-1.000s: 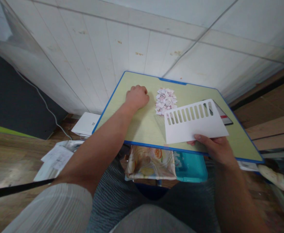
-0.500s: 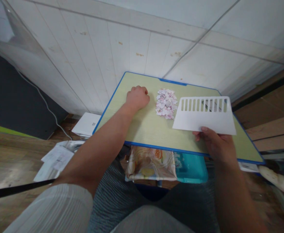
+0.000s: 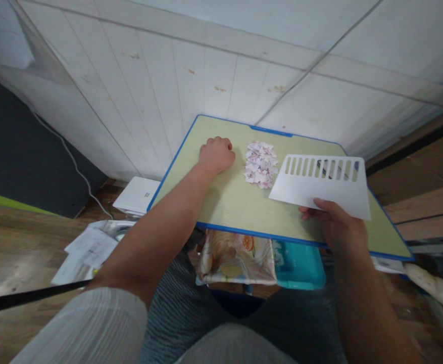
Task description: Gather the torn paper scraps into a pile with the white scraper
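Note:
On the pale yellow-green tabletop (image 3: 221, 207) lies a heap of small torn paper scraps (image 3: 261, 165), white with pink marks. My left hand (image 3: 217, 153) rests to the left of the heap, apart from it, with the fingers curled in. Its palm side is hidden, so I cannot make out whether anything is inside. To the right of the heap, my right hand (image 3: 338, 222) grips a flat white panel (image 3: 322, 189) by its near edge, thumb on top. A row of slots runs along the panel's far edge, and its left corner comes close to the scraps.
A blue rim edges the table, with a white plank wall (image 3: 156, 96) behind it. Below the front edge sit a fruit-patterned cloth or bag (image 3: 240, 255) and a turquoise bin (image 3: 300, 265). A white box (image 3: 138, 194) and papers (image 3: 88, 247) lie at the left.
The white panel has tilted a little, its right end dropping toward me. My left hand stays in place by the heap; the whole view has shifted slightly.

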Action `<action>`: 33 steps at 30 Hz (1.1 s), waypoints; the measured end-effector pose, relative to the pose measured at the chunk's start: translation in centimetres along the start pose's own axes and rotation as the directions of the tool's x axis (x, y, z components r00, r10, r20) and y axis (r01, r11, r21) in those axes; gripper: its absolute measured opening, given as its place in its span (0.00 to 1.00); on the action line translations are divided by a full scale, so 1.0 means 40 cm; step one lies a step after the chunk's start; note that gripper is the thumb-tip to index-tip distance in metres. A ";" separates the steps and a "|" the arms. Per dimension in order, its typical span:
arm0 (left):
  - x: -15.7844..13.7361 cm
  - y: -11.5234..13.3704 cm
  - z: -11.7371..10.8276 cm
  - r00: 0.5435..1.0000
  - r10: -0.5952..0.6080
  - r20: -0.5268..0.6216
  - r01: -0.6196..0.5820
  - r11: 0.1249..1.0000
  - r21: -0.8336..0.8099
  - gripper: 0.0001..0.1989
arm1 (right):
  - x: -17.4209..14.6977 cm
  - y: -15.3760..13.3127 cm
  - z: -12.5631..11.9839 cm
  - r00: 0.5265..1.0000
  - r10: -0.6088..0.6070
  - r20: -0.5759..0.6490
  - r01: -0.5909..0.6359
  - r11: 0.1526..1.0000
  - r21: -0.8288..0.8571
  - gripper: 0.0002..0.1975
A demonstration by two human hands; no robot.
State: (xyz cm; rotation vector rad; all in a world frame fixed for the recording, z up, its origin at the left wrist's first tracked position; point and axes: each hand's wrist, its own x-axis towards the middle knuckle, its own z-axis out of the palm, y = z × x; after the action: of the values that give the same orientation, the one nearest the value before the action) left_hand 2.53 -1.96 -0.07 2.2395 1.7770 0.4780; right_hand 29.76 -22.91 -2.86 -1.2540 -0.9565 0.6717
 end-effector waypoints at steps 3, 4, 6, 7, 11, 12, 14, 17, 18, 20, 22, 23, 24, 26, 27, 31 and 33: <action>0.001 -0.003 0.001 1.000 -0.004 -0.004 0.004 1.000 -0.009 0.24 | 0.006 -0.002 0.037 0.999 -0.021 0.037 0.022 0.999 -0.041 0.11; 0.001 -0.004 0.001 1.000 -0.007 -0.009 0.007 1.000 -0.006 0.24 | 0.007 0.001 0.046 0.998 -0.027 0.060 0.031 0.996 -0.078 0.12; 0.001 -0.008 0.000 0.999 -0.021 -0.029 0.022 1.000 0.006 0.24 | 0.007 0.011 0.059 0.994 -0.021 0.109 0.040 0.984 -0.174 0.14; 0.002 -0.010 0.000 0.999 -0.031 -0.045 0.031 0.999 0.010 0.24 | 0.007 0.017 0.062 0.992 -0.014 0.125 0.042 0.975 -0.220 0.15; 0.007 -0.017 0.005 0.995 -0.052 -0.090 0.052 0.999 -0.006 0.24 | 0.005 0.034 0.059 0.989 -0.022 0.146 0.070 0.939 -0.337 0.19; 0.008 -0.017 0.007 0.995 -0.051 -0.091 0.050 0.999 -0.013 0.24 | 0.005 0.035 0.057 0.988 -0.026 0.153 0.080 0.930 -0.359 0.19; 0.010 -0.016 0.010 0.995 -0.050 -0.085 0.048 0.999 -0.024 0.24 | 0.005 0.033 0.055 0.985 -0.030 0.169 0.095 0.916 -0.390 0.21; 0.009 -0.014 0.011 0.996 -0.052 -0.074 0.050 0.998 -0.027 0.24 | 0.002 0.025 0.056 0.987 -0.023 0.159 0.078 0.936 -0.344 0.20; 0.008 -0.014 0.011 0.996 -0.052 -0.069 0.051 0.998 -0.025 0.24 | 0.001 0.022 0.058 0.990 -0.017 0.143 0.061 0.949 -0.310 0.18; 0.008 -0.014 0.010 0.997 -0.055 -0.057 0.054 0.998 -0.022 0.24 | -0.002 0.019 0.062 0.995 -0.004 0.095 0.028 0.968 -0.251 0.16; 0.009 -0.015 0.010 0.997 -0.058 -0.047 0.057 0.998 -0.020 0.24 | -0.003 0.020 0.065 0.997 0.001 0.071 0.016 0.973 -0.231 0.16; 0.010 -0.015 0.011 0.997 -0.058 -0.047 0.058 0.998 -0.018 0.24 | -0.003 0.020 0.066 0.997 -0.001 0.073 0.018 0.974 -0.227 0.16; 0.011 -0.016 0.012 0.997 -0.058 -0.049 0.057 0.998 -0.016 0.23 | -0.003 0.021 0.066 0.997 -0.006 0.080 0.023 0.975 -0.219 0.15; 0.013 -0.018 0.013 0.997 -0.056 -0.054 0.056 0.998 -0.013 0.23 | -0.004 0.022 0.064 0.995 -0.021 0.099 0.040 0.981 -0.189 0.13; 0.014 -0.018 0.014 0.997 -0.057 -0.055 0.057 0.998 -0.012 0.23 | -0.006 0.022 0.062 0.994 -0.029 0.106 0.047 0.984 -0.172 0.12; 0.016 -0.020 0.015 0.997 -0.054 -0.053 0.054 0.998 -0.012 0.22 | -0.019 0.010 0.057 0.988 -0.031 0.150 0.058 0.983 -0.173 0.12; 0.016 -0.019 0.015 0.997 -0.051 -0.053 0.051 0.999 -0.012 0.22 | -0.026 -0.001 0.059 0.983 -0.017 0.181 0.058 0.973 -0.225 0.15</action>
State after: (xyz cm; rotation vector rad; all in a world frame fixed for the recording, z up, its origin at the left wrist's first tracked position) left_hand 2.21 -1.14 -0.84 2.1882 1.8482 0.5404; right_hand 27.19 -22.69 -2.98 -1.3909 -1.2303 0.6654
